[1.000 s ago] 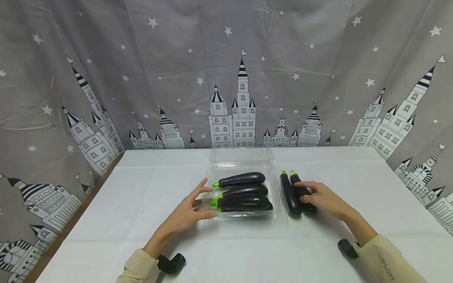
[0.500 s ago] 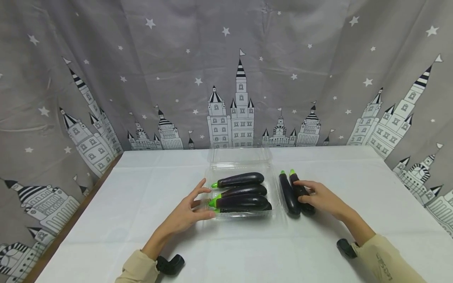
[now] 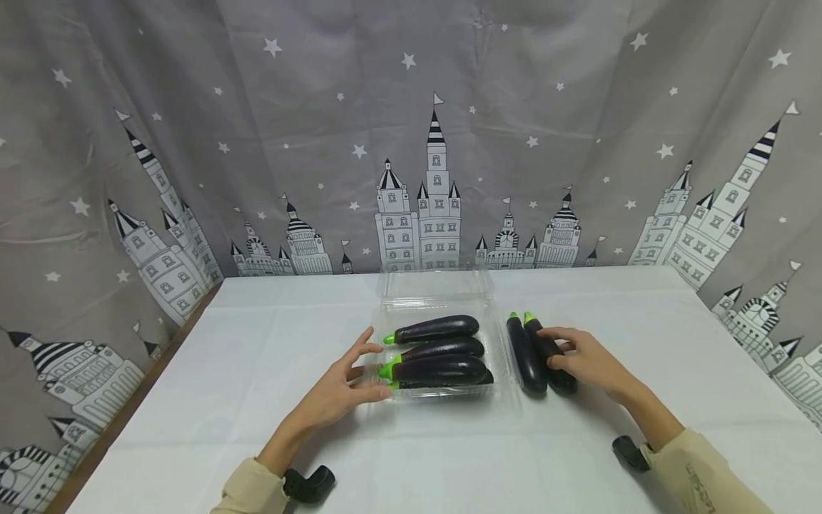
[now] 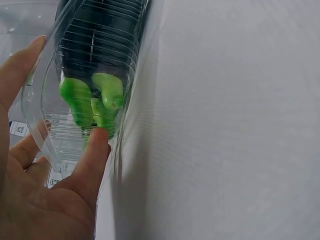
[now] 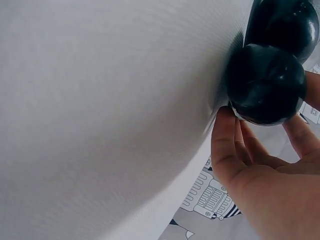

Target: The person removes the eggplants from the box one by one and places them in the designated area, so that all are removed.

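In the head view, a clear plastic container (image 3: 499, 343) stands mid-table, its hinged lid (image 3: 437, 287) folded back. Several dark eggplants (image 3: 437, 328) with green stems lie side by side in it. My left hand (image 3: 334, 392) is at its left end, fingers spread and fairly straight; in the left wrist view, the thumb (image 4: 92, 160) touches the end wall near the green stems (image 4: 77, 100). Right of the container lie two loose eggplants. My right hand (image 3: 591, 363) grips the right one (image 3: 564, 383), thumb and fingers about its sides; the other (image 3: 528, 364) lies against it.
A white cloth (image 3: 437, 457) covers the table. Behind it hangs a grey curtain (image 3: 308, 107) printed with castles and stars. Black wrist-worn devices (image 3: 310, 485) sit below both hands. The table's wooden edge (image 3: 128, 403) shows at the left.
Very little differs. My right hand and the near end of the eggplant it grips have shifted slightly to the right. The left hand and the container stay in place.
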A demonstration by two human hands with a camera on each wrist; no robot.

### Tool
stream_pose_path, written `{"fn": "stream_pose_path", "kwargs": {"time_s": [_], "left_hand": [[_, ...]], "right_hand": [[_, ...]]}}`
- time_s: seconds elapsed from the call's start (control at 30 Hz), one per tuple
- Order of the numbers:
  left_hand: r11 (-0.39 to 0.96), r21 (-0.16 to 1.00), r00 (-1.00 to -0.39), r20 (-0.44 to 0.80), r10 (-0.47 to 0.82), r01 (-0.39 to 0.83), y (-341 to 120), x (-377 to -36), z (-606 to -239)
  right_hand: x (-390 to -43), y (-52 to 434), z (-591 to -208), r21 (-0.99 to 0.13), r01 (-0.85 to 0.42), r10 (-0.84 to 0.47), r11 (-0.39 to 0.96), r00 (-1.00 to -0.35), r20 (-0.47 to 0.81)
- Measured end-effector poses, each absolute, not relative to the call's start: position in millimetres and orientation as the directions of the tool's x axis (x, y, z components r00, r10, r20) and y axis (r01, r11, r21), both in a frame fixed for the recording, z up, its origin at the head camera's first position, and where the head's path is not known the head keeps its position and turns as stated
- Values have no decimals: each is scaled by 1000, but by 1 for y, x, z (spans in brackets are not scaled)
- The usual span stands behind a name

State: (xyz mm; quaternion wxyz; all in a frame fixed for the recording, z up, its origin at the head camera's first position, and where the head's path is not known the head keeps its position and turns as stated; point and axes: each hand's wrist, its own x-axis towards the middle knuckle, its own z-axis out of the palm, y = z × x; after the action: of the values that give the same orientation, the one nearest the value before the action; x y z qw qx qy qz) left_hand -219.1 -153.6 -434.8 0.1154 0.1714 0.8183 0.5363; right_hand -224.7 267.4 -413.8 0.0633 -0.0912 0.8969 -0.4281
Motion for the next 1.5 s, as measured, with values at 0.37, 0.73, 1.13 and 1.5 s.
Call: {"fn": "stream_pose_path", "kwargs": {"time_s": [0.37,0.73,1.13,1.5], "left_hand": [[375,914,-918,-5,397,157,-154,-218,-435],[366,918,-918,-8,396,150,-153,-218,-434],[358,919,-913,5,407,164,-155,-218,-435],[356,919,-910,5,415,168,-155,-219,-436]], "right_hand": [[-223,266,-413,-782,-100,-206,615,-978,-37],[-221,265,-410,-791,-105,-189,603,-982,-13],[-221,265,-410,-802,-96,-168,590,-986,-5],[-212,261,-406,-815,-99,-128,571,-991,31]]}}
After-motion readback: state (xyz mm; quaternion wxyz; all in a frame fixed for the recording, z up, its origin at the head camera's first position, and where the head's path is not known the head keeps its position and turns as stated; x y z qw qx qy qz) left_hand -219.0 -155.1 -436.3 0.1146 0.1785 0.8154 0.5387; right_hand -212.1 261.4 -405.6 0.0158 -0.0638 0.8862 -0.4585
